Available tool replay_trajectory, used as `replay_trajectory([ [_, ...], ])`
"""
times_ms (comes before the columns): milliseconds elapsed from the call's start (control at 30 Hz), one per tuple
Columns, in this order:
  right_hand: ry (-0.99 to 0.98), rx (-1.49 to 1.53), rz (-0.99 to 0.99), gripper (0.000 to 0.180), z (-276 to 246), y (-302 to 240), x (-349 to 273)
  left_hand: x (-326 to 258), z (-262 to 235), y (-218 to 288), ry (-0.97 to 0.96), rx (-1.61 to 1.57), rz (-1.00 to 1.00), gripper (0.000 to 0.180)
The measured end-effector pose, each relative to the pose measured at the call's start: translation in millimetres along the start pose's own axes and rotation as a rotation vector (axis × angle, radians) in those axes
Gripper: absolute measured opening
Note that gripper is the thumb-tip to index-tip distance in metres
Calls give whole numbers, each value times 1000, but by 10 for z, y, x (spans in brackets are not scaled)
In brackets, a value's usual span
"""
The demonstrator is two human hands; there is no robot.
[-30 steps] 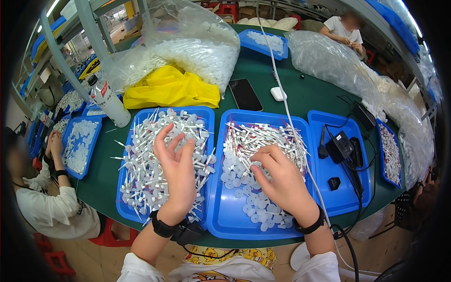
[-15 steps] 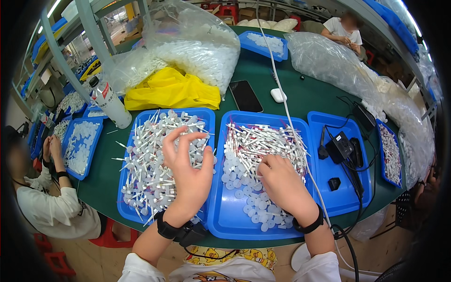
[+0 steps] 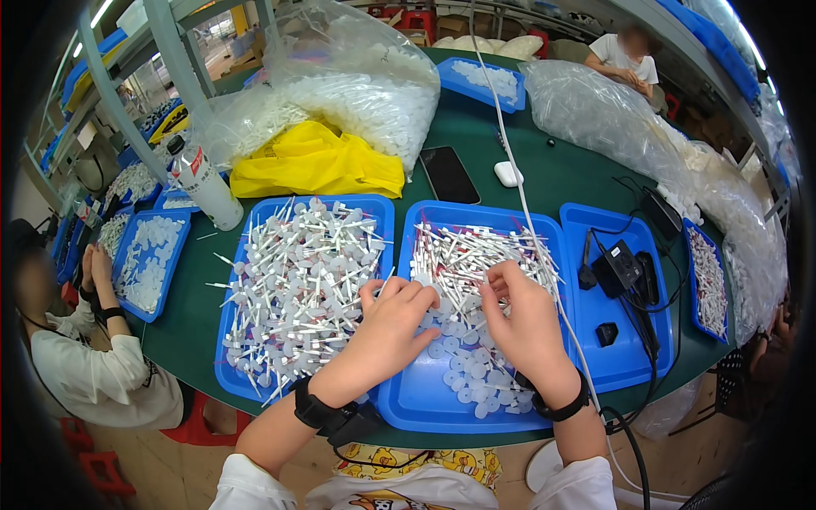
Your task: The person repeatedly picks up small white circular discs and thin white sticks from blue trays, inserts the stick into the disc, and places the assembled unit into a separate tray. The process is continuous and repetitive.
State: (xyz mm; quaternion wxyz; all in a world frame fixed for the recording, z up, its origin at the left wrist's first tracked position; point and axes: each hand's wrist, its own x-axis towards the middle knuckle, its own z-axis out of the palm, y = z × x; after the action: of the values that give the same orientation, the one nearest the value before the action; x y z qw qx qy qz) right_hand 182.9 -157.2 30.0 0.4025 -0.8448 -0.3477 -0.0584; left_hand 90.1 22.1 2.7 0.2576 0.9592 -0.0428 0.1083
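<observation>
My left hand (image 3: pixel 391 327) is over the left side of the middle blue tray (image 3: pixel 408 399), its thumb and index finger apart beside frosted round discs (image 3: pixel 463 374). A thin white piece shows by its other fingers; whether they touch it is unclear. Above the same tray, my right hand (image 3: pixel 529 327) has thumb and index finger brought together near the thin white stick-like pieces (image 3: pixel 463 259) with red strands; what they pinch is hidden. The left blue tray (image 3: pixel 228 361) is heaped with white sticks bearing discs (image 3: pixel 310 289).
A right blue tray (image 3: pixel 586 353) holds black adapters (image 3: pixel 618 268) and cables. Behind the trays lie a phone (image 3: pixel 449 175), a white case (image 3: pixel 508 174), a yellow bag (image 3: pixel 314 166) and a bottle (image 3: pixel 204 183). A white cable (image 3: pixel 520 187) hangs across. Another person (image 3: pixel 93 365) sits at left.
My left hand has moved from above the left tray down and right to the discs in the middle tray. My right hand has shifted slightly right, its fingertips turned more upward.
</observation>
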Motion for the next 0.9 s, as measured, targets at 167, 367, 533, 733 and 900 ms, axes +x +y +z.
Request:
replay_trajectory([
  [167,24,3,-24,11,2,16,9,4,1,-17,-49,15,-2,22],
  [367,26,4,-44,10,12,28,9,-40,86,-72,-22,143,79,14],
  [533,27,-6,-44,12,5,25,9,-39,50,-47,-47,119,73,11],
  [733,15,254,169,13,-55,-84,34,12,-65,60,65,-63,-46,12],
  [900,-13,708,263,14,-148,-7,79,101,-177,144,156,-542,-68,15],
])
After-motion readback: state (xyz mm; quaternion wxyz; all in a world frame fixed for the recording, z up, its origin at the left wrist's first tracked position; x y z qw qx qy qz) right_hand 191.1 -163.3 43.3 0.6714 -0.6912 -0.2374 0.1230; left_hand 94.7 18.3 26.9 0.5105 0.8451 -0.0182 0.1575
